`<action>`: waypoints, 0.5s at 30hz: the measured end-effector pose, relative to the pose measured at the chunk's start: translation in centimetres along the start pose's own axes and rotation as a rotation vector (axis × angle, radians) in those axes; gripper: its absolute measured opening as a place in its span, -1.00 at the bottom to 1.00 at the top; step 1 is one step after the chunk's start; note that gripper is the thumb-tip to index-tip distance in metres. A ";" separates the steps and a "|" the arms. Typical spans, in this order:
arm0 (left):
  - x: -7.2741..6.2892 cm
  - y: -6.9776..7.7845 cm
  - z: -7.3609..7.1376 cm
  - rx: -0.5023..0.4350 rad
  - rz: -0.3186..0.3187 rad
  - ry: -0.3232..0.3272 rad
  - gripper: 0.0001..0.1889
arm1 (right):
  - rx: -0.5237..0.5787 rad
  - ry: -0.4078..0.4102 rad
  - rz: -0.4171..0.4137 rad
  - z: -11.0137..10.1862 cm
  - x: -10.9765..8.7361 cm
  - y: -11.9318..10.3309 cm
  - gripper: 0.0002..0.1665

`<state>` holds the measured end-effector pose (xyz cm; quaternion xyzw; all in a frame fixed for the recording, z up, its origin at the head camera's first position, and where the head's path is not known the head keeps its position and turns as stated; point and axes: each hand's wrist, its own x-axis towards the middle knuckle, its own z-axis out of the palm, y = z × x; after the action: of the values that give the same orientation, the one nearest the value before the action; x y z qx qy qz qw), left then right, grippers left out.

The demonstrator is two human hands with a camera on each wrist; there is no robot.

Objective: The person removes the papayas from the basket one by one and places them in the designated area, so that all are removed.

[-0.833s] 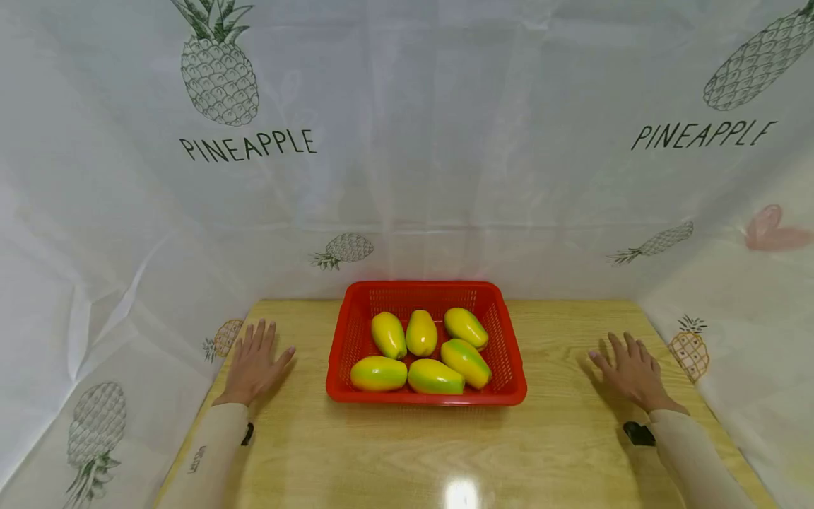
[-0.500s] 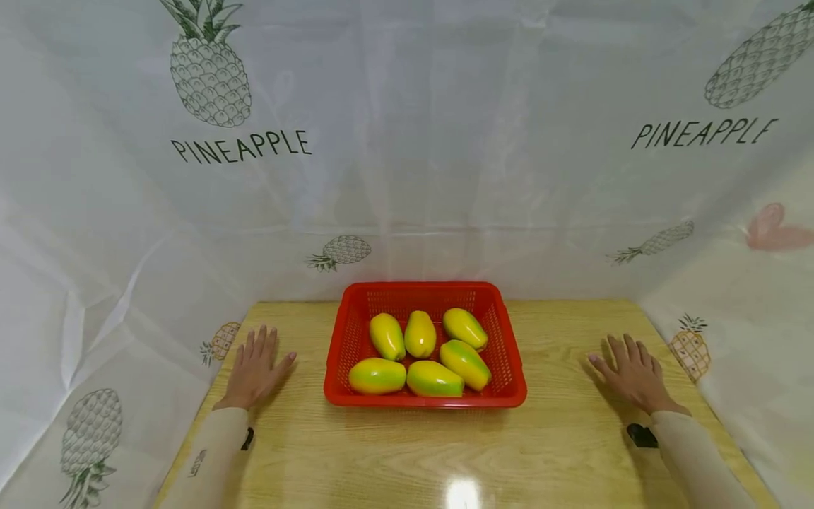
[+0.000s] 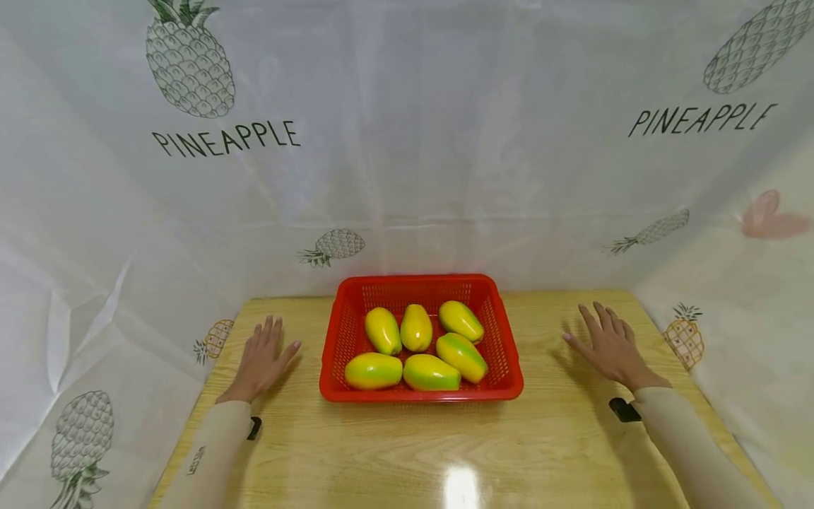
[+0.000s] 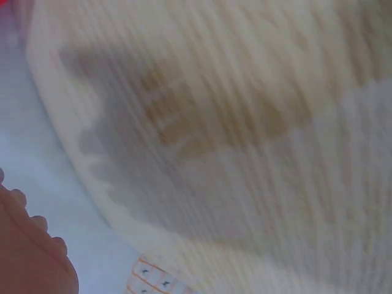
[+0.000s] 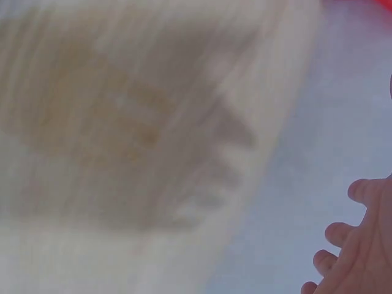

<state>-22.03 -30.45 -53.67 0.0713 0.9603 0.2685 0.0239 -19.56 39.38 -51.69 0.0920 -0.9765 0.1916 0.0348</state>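
A red plastic basket (image 3: 421, 397) stands at the back middle of the wooden table. Inside it lie several yellow-green papayas (image 3: 431, 372), spread in two loose rows. To the basket's left, my left hand (image 3: 257, 364) is held over the table with fingers straight and thumb spread, holding nothing. My right hand (image 3: 612, 348) is on the other side, fingers spread and nothing in them; its shadow falls on the wood beside it. In the right wrist view the fingers (image 5: 338, 234) show at the lower right edge, apart from the table.
The pale wood table (image 3: 381, 452) ends at a white sheet (image 3: 432, 141) printed with pineapples, which rises behind it and along both sides. A black wrist strap part (image 3: 624, 410) hangs under the right sleeve.
My right hand has moved forward and a little inward, toward the basket. The left hand has barely shifted. The whole head view has tilted slightly; basket and papayas stay put.
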 end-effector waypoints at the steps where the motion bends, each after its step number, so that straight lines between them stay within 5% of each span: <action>1: 0.1 0.2 0.0 -0.019 0.000 -0.003 -0.05 | -0.008 0.000 -0.013 -0.2 0.3 -0.5 0.01; 7: 0.7 1.4 -0.1 -0.141 -0.001 -0.042 -0.09 | -0.052 -0.018 -0.082 -0.9 2.0 -3.7 0.03; 15: 0.9 4.0 -0.9 -0.578 -0.056 -0.204 -0.17 | -0.103 -0.039 -0.216 -1.3 3.4 -8.4 0.04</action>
<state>-22.49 -27.43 -50.85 0.0615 0.8384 0.5212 0.1468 -21.20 31.64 -47.02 0.1985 -0.9699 0.1347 0.0409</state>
